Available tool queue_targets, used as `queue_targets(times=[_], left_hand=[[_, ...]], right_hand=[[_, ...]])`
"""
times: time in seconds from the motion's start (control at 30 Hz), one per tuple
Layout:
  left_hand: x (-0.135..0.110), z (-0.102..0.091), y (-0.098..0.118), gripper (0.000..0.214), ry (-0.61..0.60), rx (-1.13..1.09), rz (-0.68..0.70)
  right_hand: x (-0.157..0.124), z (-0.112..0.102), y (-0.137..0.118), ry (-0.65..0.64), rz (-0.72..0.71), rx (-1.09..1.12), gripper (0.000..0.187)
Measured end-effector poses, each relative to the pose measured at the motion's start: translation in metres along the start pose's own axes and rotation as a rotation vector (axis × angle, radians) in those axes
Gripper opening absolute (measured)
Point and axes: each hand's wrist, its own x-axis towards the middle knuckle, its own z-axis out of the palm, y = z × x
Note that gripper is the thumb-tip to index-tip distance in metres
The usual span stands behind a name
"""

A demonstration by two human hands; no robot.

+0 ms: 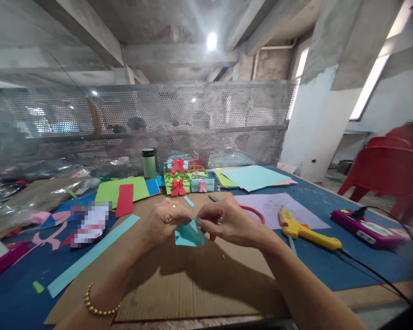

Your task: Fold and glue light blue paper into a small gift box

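Note:
My left hand [165,219] and my right hand [227,221] meet above a brown cardboard sheet [189,284]. Both pinch a small folded piece of light blue paper [189,233] between their fingertips. A gold bead bracelet [98,306] circles my left wrist and a ring sits on a left finger. Behind the hands stand several small paper gift boxes [187,178] with red and pink bows. A long light blue paper strip [89,256] lies to the left on the cardboard's edge.
A yellow glue gun [306,230] with a black cord lies right of my hands on lilac paper [278,206]. Scissors with red handles [251,211], a purple device [367,229], coloured paper sheets [254,177], a green flask [149,162], red chairs [388,174] and a perforated metal screen [158,123] surround the blue table.

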Motion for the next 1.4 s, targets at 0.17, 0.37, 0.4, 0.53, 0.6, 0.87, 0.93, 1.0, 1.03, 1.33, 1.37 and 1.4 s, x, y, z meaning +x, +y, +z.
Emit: queue_targets(times=[0.17,0.37,0.4,0.53,0.6,0.87,0.93,1.0,1.03,1.33,1.37,1.4], left_hand=[[-0.0032,0.0008,-0.0029,0.019,0.014,0.115,-0.025],[-0.0017,0.0019,-0.0009,0.024,-0.01,0.12,-0.022],[-0.0016,0.0024,-0.0011,0.024,-0.018,0.126,-0.03],[-0.0037,0.0058,-0.0047,0.024,-0.007,0.147,-0.048],[-0.0052,0.0072,-0.0064,0.024,0.007,0.158,-0.074],[-0.0044,0.0042,-0.0065,0.021,0.006,0.168,-0.062],[-0.0036,0.0039,-0.0052,0.022,0.003,0.146,-0.048],[-0.0035,0.0045,-0.0045,0.024,0.004,0.134,-0.044],[-0.0038,0.005,-0.0046,0.024,0.003,0.137,-0.048],[-0.0067,0.0066,-0.009,0.021,-0.031,0.175,-0.09],[-0.0068,0.0067,-0.0086,0.021,-0.029,0.167,-0.102],[-0.0068,0.0069,-0.0082,0.021,-0.025,0.161,-0.113]], right_hand=[[0.0009,0.0003,0.002,0.014,-0.02,-0.047,0.015],[0.0008,0.0009,0.0039,0.03,-0.043,-0.134,0.016],[0.0006,0.0011,0.004,0.039,-0.053,-0.152,0.016],[0.0001,0.0023,0.0028,0.079,-0.072,-0.274,0.016],[0.0001,0.0029,0.0014,0.082,-0.057,-0.321,0.019],[0.0002,0.0024,0.002,0.063,-0.069,-0.273,0.018],[-0.0001,0.0014,0.0023,0.051,-0.071,-0.242,0.019],[-0.0002,0.0006,0.0022,0.044,-0.076,-0.228,0.019],[0.0,0.0004,0.0022,0.044,-0.079,-0.226,0.019],[0.0007,0.0014,0.0056,0.047,-0.076,-0.235,0.018],[0.0004,0.0016,0.0057,0.048,-0.077,-0.235,0.018],[0.0001,0.0017,0.0056,0.049,-0.077,-0.235,0.018]])
